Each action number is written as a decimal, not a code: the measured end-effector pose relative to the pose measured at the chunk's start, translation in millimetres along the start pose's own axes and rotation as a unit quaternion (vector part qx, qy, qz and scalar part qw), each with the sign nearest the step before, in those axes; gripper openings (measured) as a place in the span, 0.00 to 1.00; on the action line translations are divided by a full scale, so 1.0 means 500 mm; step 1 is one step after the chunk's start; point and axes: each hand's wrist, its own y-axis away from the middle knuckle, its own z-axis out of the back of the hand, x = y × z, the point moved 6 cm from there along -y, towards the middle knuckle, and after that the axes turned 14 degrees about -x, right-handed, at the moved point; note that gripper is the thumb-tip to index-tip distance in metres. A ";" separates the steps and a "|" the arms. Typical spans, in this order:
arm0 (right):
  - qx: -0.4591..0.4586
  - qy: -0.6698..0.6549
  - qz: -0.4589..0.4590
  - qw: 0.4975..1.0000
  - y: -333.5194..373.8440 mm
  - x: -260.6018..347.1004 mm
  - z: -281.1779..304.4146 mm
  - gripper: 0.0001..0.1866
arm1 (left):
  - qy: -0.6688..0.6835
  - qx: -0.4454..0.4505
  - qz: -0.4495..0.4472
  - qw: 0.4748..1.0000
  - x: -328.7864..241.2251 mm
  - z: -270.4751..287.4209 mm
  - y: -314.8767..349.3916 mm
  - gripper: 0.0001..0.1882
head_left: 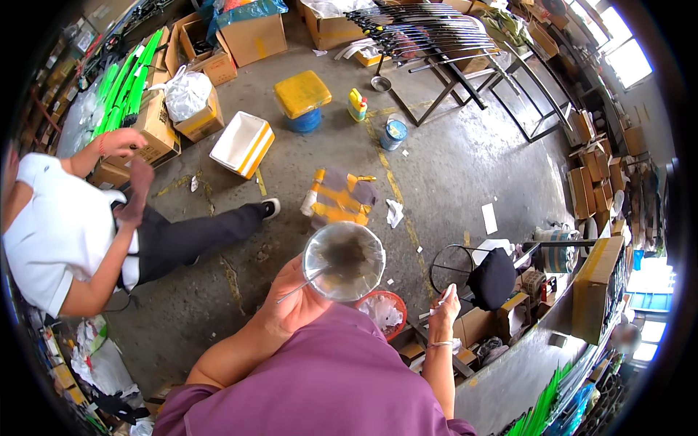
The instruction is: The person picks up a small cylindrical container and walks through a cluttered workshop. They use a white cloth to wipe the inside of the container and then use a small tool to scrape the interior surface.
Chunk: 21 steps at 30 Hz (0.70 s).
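Note:
In front of my purple shirt, my left hand (pixel 292 296) is closed around the side of a round, shiny metal bowl (pixel 371 277). Its inside looks dark and greyish in the middle; whether that is a liquid or a stain I cannot tell. A thin metal rod (pixel 297 289) slants out over the rim beside my left thumb. Out to the right, my right hand (pixel 442 320) pinches a crumpled white tissue (pixel 446 293). Below the bowl, a red basket (pixel 399 331) with white waste in it is partly hidden by my body.
A person in a white shirt (pixel 65 225) stands at the left. On the floor ahead are a taped seat (pixel 340 196), a white foam box (pixel 240 145), a yellow-topped stool (pixel 302 94), a blue can (pixel 393 135) and a yellow bottle (pixel 357 106). A black round stool (pixel 491 280) stands at the right.

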 end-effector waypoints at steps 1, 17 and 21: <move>-0.020 -0.003 -0.004 1.000 0.004 0.002 0.007 0.20 | -0.028 -0.005 -0.005 1.000 0.004 0.001 -0.003 0.23; 0.063 -0.078 -0.067 0.993 0.042 -0.063 0.025 0.17 | -0.032 0.044 0.051 0.997 0.055 -0.028 0.024 0.23; 0.089 -0.056 -0.032 0.994 0.026 -0.055 0.034 0.13 | -0.029 0.059 0.049 0.997 0.062 -0.024 0.028 0.23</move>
